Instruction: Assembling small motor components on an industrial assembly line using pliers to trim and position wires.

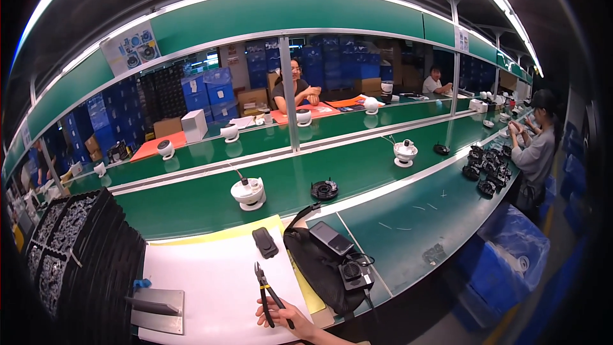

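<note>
My right hand (287,317), reaching in from the lower edge, is closed on a pair of cutting pliers (262,281) with black and yellow handles. Their jaws point away from me, above a white sheet (211,275) on the bench. Just beyond the jaws lies a small black oblong device (265,243). A metal plate with an upright fin (167,312) rests at the sheet's left part, beside a small blue object (142,283). My left hand is out of view.
Black trays of small parts (105,249) are stacked at left. A black bag (310,268), a grey phone-like device (331,237) and a black boxy device (355,273) lie at right. White round units (248,193) and a black round part (324,190) sit on the green conveyor (287,179). Co-workers sit beyond.
</note>
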The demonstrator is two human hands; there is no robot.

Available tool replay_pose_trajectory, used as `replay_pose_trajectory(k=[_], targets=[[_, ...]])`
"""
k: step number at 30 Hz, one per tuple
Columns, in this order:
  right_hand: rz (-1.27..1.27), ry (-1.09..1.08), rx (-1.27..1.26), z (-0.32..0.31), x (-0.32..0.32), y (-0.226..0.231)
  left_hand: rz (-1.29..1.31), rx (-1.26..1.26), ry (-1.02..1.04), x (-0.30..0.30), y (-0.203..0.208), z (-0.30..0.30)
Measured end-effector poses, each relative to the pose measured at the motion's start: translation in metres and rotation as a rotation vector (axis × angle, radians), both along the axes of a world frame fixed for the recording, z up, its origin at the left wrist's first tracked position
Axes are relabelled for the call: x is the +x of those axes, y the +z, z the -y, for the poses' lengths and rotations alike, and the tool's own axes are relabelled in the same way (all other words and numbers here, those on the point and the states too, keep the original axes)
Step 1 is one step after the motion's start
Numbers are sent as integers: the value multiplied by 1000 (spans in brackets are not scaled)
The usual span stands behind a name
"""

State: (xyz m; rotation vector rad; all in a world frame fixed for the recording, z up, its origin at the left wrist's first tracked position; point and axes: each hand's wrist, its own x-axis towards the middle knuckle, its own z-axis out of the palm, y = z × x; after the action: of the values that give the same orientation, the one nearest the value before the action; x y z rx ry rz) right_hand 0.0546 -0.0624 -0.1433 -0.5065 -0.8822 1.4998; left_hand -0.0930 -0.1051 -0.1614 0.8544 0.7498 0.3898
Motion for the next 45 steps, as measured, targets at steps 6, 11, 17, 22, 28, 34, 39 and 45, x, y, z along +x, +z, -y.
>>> replay_pose_trajectory(k=[6, 11, 17, 22, 28, 34, 39, 45], targets=[[-25, 83, -142, -6, -2, -8, -77, 174, 12, 3, -15, -5], [-3, 122, -169, -10, 0, -10, -87, 310, -28, 18, -16, -2], [-74, 114, -153, -8, 1, -8, -122, 234, 182, 14, -8, -5], [-69, 107, -204, -6, 2, 0, -24, 209, 216, -1, -12, -9], [-74, 109, -206, -4, 3, 1, -96, 361, 66, -29, -12, -25], [-172, 129, -210, -3, 2, 1, -1, 157, -28, -41, -13, -28], [-78, -108, -56, -1, 9, 21, -13, 194, 192, -31, -14, -22], [15, -345, 509, -30, 36, 128, -54, 189, 288, -36, -11, -21]])
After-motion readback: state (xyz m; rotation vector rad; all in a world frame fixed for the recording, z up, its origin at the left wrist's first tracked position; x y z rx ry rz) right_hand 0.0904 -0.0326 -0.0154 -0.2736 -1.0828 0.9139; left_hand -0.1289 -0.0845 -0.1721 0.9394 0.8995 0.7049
